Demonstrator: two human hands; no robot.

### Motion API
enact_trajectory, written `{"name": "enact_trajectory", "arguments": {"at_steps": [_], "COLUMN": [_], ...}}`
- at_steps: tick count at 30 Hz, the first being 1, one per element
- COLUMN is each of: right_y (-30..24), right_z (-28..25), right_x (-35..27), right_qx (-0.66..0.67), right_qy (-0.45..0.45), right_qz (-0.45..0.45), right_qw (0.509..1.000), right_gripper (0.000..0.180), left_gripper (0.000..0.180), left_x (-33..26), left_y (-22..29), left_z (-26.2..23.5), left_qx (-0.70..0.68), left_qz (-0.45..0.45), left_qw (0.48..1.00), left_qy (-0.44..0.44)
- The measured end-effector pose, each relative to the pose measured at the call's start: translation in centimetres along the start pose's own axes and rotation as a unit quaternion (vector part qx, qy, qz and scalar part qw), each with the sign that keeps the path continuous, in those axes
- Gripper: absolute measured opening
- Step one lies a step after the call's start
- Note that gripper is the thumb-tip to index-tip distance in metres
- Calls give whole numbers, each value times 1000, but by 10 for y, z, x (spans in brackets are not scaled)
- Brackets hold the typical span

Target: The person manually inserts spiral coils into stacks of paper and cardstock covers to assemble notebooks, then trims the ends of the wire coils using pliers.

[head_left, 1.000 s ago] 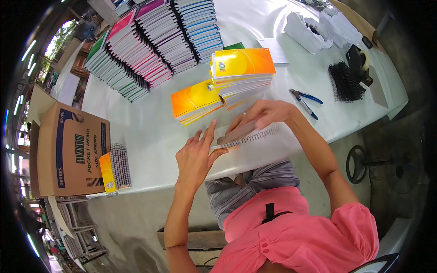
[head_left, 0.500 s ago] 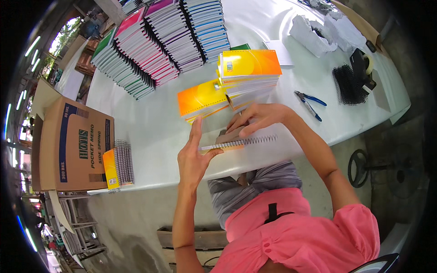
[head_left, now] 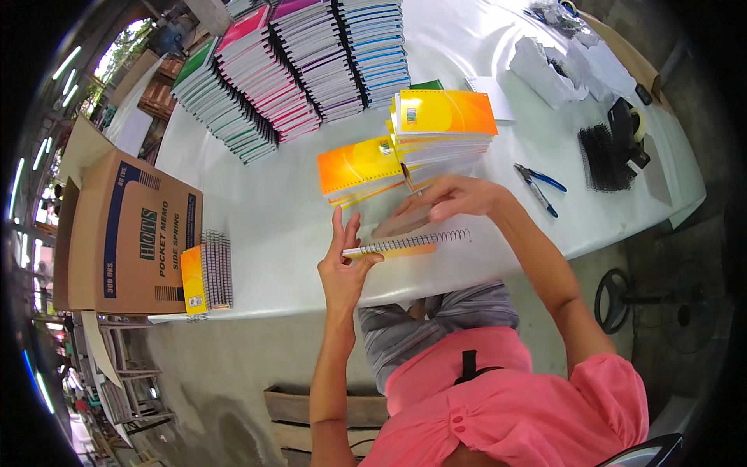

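Wire spiral [head_left: 420, 240] farther through notebook [head_left: 411, 251]

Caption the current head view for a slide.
Left hand holding a notebook with a wire coil along its edge, right hand blurred beside it, yellow-orange booklets behind on a white table.

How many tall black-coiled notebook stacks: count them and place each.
4 clearly seen, toward the table's far left, left to right: green stack, red stack, purple stack, blue stack. More may hide behind.

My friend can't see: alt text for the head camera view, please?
A person's left hand holds a notepad with a wire coil along its edge, right hand nearby. Yellow-orange booklets, notebook stacks and pliers sit on a white table.
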State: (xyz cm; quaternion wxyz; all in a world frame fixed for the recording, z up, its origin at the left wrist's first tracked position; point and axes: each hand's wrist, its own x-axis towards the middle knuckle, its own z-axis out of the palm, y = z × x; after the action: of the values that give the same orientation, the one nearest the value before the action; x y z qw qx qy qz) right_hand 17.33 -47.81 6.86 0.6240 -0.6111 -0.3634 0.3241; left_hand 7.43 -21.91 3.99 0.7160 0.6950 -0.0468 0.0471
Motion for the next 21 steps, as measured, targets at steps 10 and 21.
{"name": "enact_trajectory", "arguments": {"at_steps": [10, 21], "right_y": [-23, -27], "right_z": [17, 20], "right_x": [15, -24], "right_qx": [-133, -246], "right_qy": [-40, 70], "right_qz": [50, -27], "right_qw": [989, 966], "right_gripper": [51, 45], "left_gripper": [108, 85], "left_x": [-3, 7], "left_y": [-4, -14], "left_z": [-5, -36], "left_qx": [43, 40], "left_qz": [-10, 12], "left_qw": [999, 984], "left_qy": [-14, -173]}}
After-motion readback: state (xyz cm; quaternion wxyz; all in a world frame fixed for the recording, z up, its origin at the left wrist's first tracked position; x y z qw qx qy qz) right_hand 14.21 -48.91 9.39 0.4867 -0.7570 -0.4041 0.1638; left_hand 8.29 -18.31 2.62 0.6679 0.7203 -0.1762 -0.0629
